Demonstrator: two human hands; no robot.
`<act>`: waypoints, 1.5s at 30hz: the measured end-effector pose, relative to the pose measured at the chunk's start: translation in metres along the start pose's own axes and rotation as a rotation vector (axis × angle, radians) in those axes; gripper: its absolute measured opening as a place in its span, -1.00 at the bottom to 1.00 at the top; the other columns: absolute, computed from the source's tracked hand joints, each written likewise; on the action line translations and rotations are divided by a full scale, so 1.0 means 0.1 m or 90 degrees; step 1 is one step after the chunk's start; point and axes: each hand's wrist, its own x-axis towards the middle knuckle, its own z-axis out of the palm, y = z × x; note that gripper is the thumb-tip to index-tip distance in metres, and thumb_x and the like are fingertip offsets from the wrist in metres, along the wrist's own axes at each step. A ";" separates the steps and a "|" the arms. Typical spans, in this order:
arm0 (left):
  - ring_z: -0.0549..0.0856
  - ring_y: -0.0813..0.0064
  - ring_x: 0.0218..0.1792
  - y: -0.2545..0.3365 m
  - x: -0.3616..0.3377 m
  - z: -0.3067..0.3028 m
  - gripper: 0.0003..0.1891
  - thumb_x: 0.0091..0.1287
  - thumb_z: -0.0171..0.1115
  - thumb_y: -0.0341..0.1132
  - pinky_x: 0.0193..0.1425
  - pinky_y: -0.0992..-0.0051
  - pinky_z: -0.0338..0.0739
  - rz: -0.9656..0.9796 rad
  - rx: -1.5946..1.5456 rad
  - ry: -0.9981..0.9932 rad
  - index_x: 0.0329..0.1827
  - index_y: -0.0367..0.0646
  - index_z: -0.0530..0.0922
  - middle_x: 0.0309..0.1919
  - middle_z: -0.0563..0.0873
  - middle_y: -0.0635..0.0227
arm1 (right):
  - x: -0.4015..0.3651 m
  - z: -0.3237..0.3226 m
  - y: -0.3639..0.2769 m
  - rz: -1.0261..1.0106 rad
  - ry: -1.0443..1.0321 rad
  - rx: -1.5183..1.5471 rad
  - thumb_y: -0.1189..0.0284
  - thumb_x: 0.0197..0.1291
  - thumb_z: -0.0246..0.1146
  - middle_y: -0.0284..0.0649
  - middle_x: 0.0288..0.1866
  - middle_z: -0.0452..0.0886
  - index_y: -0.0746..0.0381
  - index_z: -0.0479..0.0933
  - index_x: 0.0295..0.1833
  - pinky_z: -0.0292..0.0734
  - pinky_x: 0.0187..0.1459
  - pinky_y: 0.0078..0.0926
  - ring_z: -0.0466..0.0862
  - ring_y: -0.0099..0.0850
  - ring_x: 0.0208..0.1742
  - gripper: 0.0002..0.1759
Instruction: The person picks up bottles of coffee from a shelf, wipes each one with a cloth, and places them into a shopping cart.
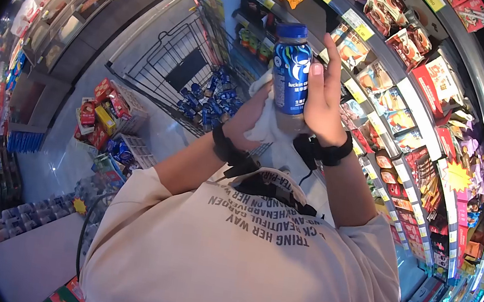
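Observation:
In front of my chest stands a blue coffee bottle (290, 75), upright, with a blue cap and a label reading "luckin". My right hand (324, 114) grips it from the right side, thumb on the front and the index finger stretched upward along it. A crumpled white cloth (263, 117) lies against the bottle's lower left side. My left hand (245, 118) is closed on that cloth, its fingertips hidden behind cloth and bottle. Both wrists wear black straps.
A wire shopping cart (167, 43) stands ahead on the left, with several blue packaged drinks (215, 98) in it. Floor baskets (131, 109) of colourful packets sit at left. Snack shelves (405, 96) rise close on my right, and more shelving (80, 7) lines the far left.

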 end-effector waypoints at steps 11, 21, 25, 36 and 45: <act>0.68 0.45 0.23 0.28 -0.20 0.04 -0.60 0.62 -0.01 -0.25 0.32 0.38 0.60 -0.036 0.119 0.012 0.43 -0.19 0.44 0.25 0.65 0.21 | -0.28 -0.17 -0.20 -0.271 -0.202 -0.497 0.50 0.06 0.51 -0.01 0.16 0.48 0.20 0.37 0.51 0.49 0.25 -0.28 0.57 -0.10 0.19 -0.15; 0.68 0.23 0.22 0.18 -0.33 0.51 -0.55 0.33 0.36 -0.32 0.27 0.24 0.59 0.486 0.859 0.090 0.28 -0.16 0.59 0.21 0.67 0.13 | -0.48 -0.21 -0.35 -0.083 -0.140 -0.501 0.45 0.06 0.50 -0.04 0.23 0.53 0.11 0.45 0.42 0.65 0.07 -0.22 0.66 -0.02 0.13 -0.25; 0.65 -0.04 0.25 0.22 -0.30 0.69 -0.58 0.16 0.48 -0.36 0.35 0.16 0.54 0.714 1.337 -0.073 0.12 -0.21 0.70 0.14 0.71 0.01 | -0.58 -0.18 -0.30 -0.220 -0.195 -0.524 0.48 -0.07 0.48 -0.07 0.17 0.60 0.17 0.54 0.19 0.70 -0.01 -0.24 0.71 -0.05 0.09 -0.40; 0.70 0.37 0.03 0.37 -0.25 0.47 -0.73 0.50 0.07 -0.43 0.14 0.39 0.55 0.255 0.983 0.120 0.18 -0.30 0.56 -0.01 0.74 0.22 | -0.65 -0.27 -0.39 -0.456 -0.126 -0.843 0.34 -0.12 0.41 -0.14 0.22 0.63 0.28 0.51 0.31 0.56 -0.08 -0.39 0.67 -0.31 -0.04 -0.24; 0.71 0.50 -0.02 -0.04 -0.04 0.26 -0.67 0.57 0.01 -0.22 0.12 0.47 0.59 0.022 0.442 0.065 0.25 -0.20 0.52 0.04 0.70 0.34 | -0.63 -0.29 -0.15 -0.336 0.198 -0.327 0.39 0.08 0.60 -0.02 0.37 0.48 0.30 0.23 0.54 0.42 0.35 -0.32 0.54 -0.26 0.33 -0.03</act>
